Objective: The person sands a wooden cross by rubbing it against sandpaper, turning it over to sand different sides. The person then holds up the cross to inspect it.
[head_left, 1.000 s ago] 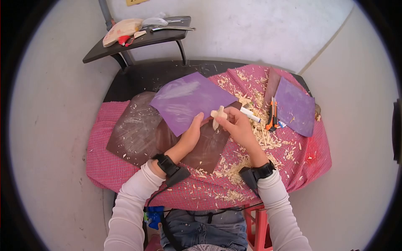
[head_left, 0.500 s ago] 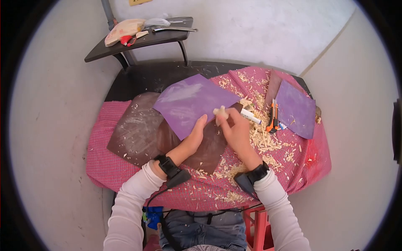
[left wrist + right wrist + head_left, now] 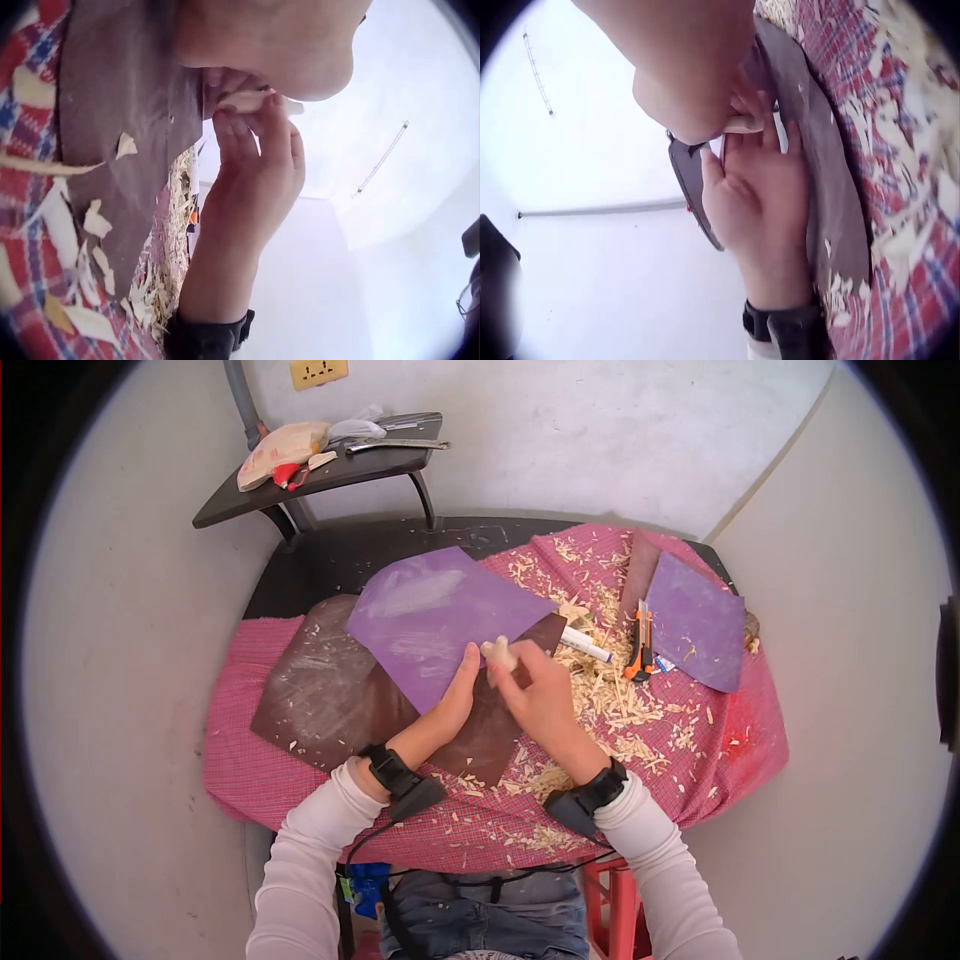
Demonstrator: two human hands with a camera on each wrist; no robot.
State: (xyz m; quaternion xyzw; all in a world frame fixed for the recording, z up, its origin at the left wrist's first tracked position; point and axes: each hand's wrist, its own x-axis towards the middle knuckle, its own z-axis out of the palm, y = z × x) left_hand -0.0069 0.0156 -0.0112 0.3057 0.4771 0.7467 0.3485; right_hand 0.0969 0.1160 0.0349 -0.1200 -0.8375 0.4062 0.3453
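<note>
A small pale carved wooden piece (image 3: 498,653) with a lobed top is pinched between the thumb and fingers of my right hand (image 3: 545,695). In the left wrist view the wooden piece (image 3: 251,100) shows as a slim pale shape at the right fingertips. My left hand (image 3: 450,700) is close on the other side, thumb upright. From the right wrist view, the left palm (image 3: 754,195) faces the piece with its fingers extended behind it. Under both hands lie a purple sandpaper sheet (image 3: 430,610) and brown sheets (image 3: 315,680), dusted with pale powder.
Wood shavings (image 3: 620,705) cover much of the pink checked cloth (image 3: 240,760). To the right lie a white marker (image 3: 587,644), an orange-black utility knife (image 3: 640,645) and another purple sheet (image 3: 695,625). A black side shelf (image 3: 330,475) at upper left bears a bag and tools.
My right hand has moved left with the wooden piece, bringing it close to the left thumb. The piece has turned in the right fingers, and the left hand has shifted slightly.
</note>
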